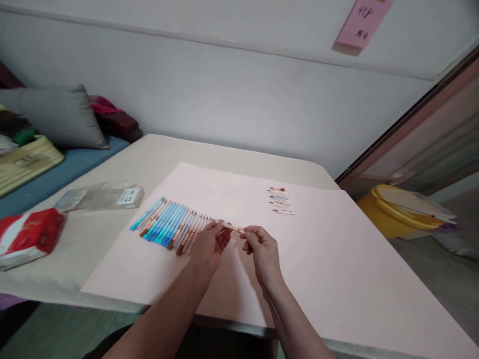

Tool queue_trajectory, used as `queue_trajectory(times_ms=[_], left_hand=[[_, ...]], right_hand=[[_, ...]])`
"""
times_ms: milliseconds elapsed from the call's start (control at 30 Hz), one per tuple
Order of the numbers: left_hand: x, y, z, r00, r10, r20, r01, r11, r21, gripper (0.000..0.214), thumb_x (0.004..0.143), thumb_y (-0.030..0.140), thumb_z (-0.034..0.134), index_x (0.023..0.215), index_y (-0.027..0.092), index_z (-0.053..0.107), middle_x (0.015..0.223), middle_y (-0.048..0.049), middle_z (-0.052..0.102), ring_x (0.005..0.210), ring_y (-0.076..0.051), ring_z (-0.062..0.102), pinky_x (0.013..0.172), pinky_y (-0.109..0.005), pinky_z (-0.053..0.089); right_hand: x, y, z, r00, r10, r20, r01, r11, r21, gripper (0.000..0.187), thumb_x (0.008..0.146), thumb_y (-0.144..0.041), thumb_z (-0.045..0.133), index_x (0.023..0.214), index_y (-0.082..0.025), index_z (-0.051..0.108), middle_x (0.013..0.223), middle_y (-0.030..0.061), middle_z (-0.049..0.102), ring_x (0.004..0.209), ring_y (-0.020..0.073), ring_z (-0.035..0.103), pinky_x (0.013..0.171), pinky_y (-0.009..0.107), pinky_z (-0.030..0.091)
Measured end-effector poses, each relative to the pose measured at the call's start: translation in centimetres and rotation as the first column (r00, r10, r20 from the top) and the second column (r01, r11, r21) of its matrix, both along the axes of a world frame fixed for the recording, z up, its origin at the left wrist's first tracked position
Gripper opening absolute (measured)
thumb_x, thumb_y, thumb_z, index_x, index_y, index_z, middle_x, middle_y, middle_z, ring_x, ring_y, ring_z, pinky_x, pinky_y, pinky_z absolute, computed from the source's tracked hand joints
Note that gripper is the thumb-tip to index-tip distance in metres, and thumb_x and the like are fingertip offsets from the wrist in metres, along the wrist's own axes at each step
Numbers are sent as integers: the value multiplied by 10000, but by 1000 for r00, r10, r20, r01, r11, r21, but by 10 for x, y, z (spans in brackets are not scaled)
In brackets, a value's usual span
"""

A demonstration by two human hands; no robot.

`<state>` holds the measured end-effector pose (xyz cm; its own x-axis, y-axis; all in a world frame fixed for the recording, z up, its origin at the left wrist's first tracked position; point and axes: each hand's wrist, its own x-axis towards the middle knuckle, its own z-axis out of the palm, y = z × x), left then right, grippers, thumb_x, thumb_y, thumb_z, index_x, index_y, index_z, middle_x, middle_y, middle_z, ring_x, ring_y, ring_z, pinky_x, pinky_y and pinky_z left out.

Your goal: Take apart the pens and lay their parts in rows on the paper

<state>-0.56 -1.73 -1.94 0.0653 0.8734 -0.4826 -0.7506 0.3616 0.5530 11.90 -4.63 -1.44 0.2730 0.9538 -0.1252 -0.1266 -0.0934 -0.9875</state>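
Observation:
My left hand (pixel 209 247) and my right hand (pixel 262 247) are closed on the two ends of one thin pale pen (pixel 231 227), held level just above a large pink sheet (pixel 337 269). Left of my hands, a row of several pens (pixel 168 224) in blue, orange and pale colours lies side by side on the sheet. Farther back right, a small group of short pen parts (pixel 280 202) lies on the sheet.
The pink sheet covers a beige table (pixel 112 234). On its left lie a clear plastic package (pixel 101 197) and a red and white pack (pixel 28 237). A grey pillow (pixel 60 114) rests on a bed at left. A yellow bin (pixel 392 209) stands at right.

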Motion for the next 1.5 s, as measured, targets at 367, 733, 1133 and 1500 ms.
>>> queue_trajectory(times_ms=[367, 733, 1133, 1500], left_hand=[[0, 1, 0, 1000, 10, 8, -10, 1000, 1, 32, 771, 110, 620, 767, 132, 597, 807, -51, 668, 697, -103, 642, 629, -197, 527], [1, -1, -1, 1000, 4, -3, -4, 1000, 21, 28, 770, 113, 621, 787, 129, 605, 837, -66, 672, 717, -108, 643, 636, -194, 526], [1, 0, -5, 999, 17, 35, -18, 999, 31, 27, 766, 100, 625, 783, 116, 610, 805, -66, 659, 714, -115, 642, 653, -211, 538], [3, 3, -5, 993, 91, 76, -92, 996, 6, 85, 759, 24, 595, 726, 103, 599, 736, -46, 633, 662, -99, 625, 638, -206, 542]], right_hand=[[0, 1, -1, 997, 23, 68, -23, 1000, -8, 241, 705, -406, 633, 756, -176, 582, 635, 11, 633, 439, 90, 457, 447, 229, 337], [0, -2, 1, 998, 12, 64, -11, 1000, -22, 272, 773, -447, 564, 768, -175, 565, 638, 9, 622, 442, 87, 464, 449, 230, 345], [0, -1, -2, 1000, 1, 20, -1, 1000, 11, 263, 765, -427, 580, 723, -169, 559, 592, -6, 585, 433, 77, 429, 438, 219, 326], [1, 0, -1, 999, -5, 35, 5, 1000, -2, 208, 759, -380, 585, 761, -173, 568, 625, -3, 606, 446, 82, 441, 443, 219, 329]])
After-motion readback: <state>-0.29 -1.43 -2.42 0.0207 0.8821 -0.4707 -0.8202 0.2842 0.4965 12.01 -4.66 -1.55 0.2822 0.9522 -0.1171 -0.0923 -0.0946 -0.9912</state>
